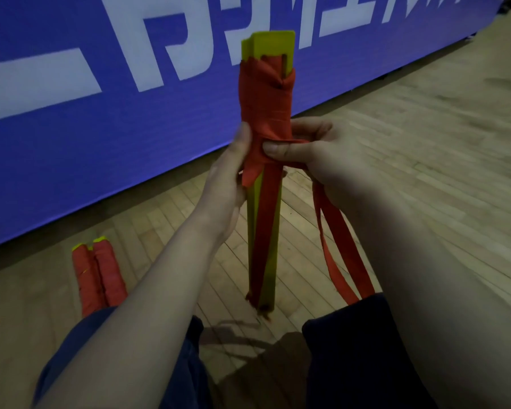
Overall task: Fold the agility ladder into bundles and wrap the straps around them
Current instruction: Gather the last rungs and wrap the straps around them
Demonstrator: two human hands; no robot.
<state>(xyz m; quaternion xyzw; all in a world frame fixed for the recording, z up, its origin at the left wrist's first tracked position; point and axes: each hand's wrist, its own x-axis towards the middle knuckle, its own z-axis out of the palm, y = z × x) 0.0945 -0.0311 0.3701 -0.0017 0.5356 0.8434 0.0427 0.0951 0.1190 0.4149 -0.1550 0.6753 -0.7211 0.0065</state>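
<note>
Forearms reach out: left hand grips the upright bundle, right hand pinches the strap against it. Top half wrapped, lower half bare; two finished bundles lie below-left of the left hand.

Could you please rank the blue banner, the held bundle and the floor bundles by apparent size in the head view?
1. blue banner
2. held bundle
3. floor bundles, partly hidden
Held bundle is nearer; true sizes unsure.

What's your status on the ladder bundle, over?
Left hand grips upright bundle; right hand pinches red strap, upper half wrapped. Two finished bundles on floor. Nothing in the way.
</note>
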